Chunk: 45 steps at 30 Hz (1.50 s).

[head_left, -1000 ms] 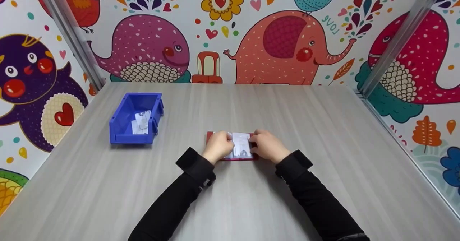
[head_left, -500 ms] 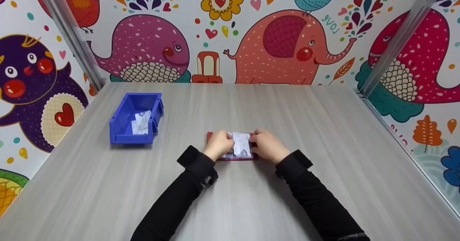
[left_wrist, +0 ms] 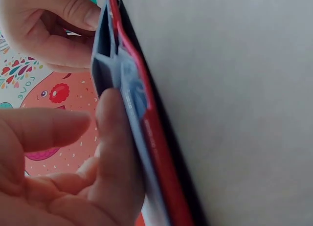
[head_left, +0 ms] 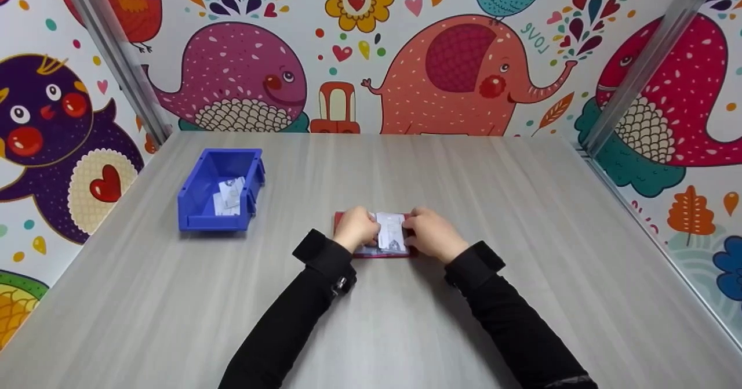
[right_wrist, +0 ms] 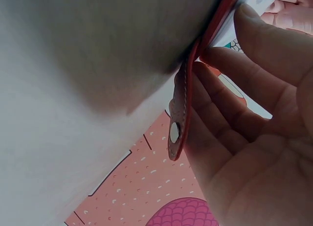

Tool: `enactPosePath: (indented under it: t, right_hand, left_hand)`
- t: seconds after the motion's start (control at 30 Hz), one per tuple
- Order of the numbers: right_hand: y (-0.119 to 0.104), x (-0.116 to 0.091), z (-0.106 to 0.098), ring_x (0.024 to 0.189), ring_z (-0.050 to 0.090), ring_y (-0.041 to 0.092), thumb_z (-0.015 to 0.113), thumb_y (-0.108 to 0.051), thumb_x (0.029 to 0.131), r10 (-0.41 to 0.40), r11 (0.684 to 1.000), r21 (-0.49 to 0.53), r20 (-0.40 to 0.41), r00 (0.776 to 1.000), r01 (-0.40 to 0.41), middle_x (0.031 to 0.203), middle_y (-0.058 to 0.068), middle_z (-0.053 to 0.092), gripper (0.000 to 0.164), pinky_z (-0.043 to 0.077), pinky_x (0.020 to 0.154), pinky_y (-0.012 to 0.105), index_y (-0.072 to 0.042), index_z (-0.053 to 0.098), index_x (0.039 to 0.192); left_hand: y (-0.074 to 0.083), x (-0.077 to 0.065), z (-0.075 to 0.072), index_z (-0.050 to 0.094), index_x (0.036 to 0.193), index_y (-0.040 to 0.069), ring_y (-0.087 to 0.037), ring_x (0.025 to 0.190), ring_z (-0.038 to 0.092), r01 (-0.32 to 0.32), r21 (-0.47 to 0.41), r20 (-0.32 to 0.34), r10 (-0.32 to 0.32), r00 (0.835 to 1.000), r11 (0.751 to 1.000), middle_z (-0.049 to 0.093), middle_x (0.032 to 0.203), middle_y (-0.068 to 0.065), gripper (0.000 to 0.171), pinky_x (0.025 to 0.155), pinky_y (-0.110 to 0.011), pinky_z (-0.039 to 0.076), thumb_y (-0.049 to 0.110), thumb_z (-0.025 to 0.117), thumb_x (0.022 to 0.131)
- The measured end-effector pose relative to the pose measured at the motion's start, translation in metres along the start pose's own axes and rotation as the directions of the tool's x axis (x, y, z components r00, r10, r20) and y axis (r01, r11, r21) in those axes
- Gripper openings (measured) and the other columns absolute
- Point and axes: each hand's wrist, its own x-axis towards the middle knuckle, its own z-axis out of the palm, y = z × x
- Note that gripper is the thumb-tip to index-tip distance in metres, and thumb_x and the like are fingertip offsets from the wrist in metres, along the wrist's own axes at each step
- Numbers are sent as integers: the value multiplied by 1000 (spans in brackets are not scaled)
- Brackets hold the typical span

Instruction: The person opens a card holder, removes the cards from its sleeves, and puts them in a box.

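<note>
A red card holder (head_left: 338, 220) lies open on the table, its strap (right_wrist: 181, 108) with a metal snap sticking out in the right wrist view. On its right half shows a white card (head_left: 392, 232) with grey print. My left hand (head_left: 357, 228) is over the left half; in the left wrist view one straight finger (left_wrist: 115, 138) presses along the pale sleeves, the other fingers apart from it. My right hand (head_left: 436, 235) grips the right edge, thumb (right_wrist: 247, 18) on the inner page and fingers against the strap side. Both hands hide parts of the holder.
A blue bin (head_left: 211, 222) with several white cards (head_left: 231, 195) inside stands at the table's left. The pale wood-grain table (head_left: 522, 203) reaches back to cartoon-printed walls (head_left: 400, 47) joined by metal corner posts (head_left: 632, 58).
My left hand and sleeve have edged right and slightly away along the card holder, the card's visible left edge shifting a little right. My right hand has kept its grip in place.
</note>
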Motion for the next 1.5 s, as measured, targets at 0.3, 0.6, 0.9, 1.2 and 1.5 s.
enactPosePath:
  t: [0.3, 0.6, 0.9, 1.2, 1.5]
  right_hand:
    - [0, 0, 0, 85, 59, 32, 80, -4, 78, 11, 1000, 2, 5, 1000, -11, 93, 15, 60, 15, 50, 77, 45, -1, 72, 90]
    - [0, 0, 0, 84, 59, 31, 80, -5, 79, 1, 1000, -10, 6, 1000, -1, 93, 16, 60, 15, 50, 78, 44, -1, 72, 91]
    - [1, 0, -1, 84, 59, 32, 81, -5, 77, -13, 1000, -12, -4, 1000, 12, 92, 15, 60, 15, 51, 77, 44, -1, 72, 89]
    - [0, 0, 0, 84, 59, 32, 81, -5, 77, -22, 1000, -13, -10, 1000, 21, 91, 15, 60, 15, 51, 77, 44, -1, 72, 87]
    - [1, 0, 1, 84, 59, 32, 80, -4, 78, 8, 1000, 8, 0, 1000, -8, 92, 16, 59, 15, 51, 77, 45, 0, 72, 90]
  left_hand:
    - [0, 3, 2, 50, 54, 15, -8, 47, 58, 14, 24, -10, -14, 1000, 1000, 54, 51, 5, 30, 45, -17, 43, -2, 60, 77]
    - [1, 5, 2, 57, 60, 11, -10, 48, 60, 9, 70, -26, -7, 1000, 998, 59, 56, 0, 22, 46, -17, 41, 1, 68, 76]
    - [3, 5, 2, 54, 60, 11, -10, 48, 59, 39, 57, -32, -37, 999, 998, 56, 58, 0, 23, 45, -16, 42, 0, 68, 75]
    - [2, 5, 1, 64, 70, 4, -14, 55, 62, 66, 40, -19, -66, 998, 997, 59, 65, -2, 7, 49, -18, 46, 0, 65, 75]
    - [0, 5, 2, 60, 73, 6, -23, 73, 63, 62, 21, -38, -61, 997, 998, 61, 78, -7, 9, 64, -26, 51, -1, 65, 74]
